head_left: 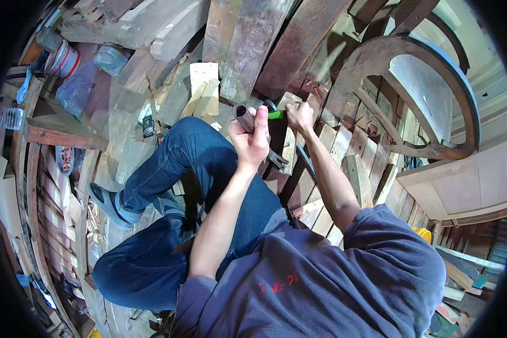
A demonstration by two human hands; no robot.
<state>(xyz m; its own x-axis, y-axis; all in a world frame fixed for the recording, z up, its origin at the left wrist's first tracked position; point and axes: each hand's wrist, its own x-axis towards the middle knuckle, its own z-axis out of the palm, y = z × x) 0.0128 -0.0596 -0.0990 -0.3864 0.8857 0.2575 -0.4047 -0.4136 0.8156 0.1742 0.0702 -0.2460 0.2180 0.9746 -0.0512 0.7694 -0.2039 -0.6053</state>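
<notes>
My left hand (250,138) is closed round a dark brown cylindrical piece (242,115) with a dark end facing up, thumb along its side. Just right of it, my right hand (299,115) has its fingers curled on a green-handled tool (275,114); the tool's working end is partly hidden behind my left hand. A metal claw (277,159), like a hammer's, shows below my left hand, above short pale wood pieces (288,149). I cannot make out whether the claw and cylinder are one piece. My bent jeans-clad legs are under and left of my left arm.
Wooden planks (236,45) surround me. A curved wooden frame (465,96) stands at right, scrap wood (205,96) lies ahead, and a white bucket (63,61), blue jug (110,59), plastic bottle (8,117) and small dark object (148,127) are at left.
</notes>
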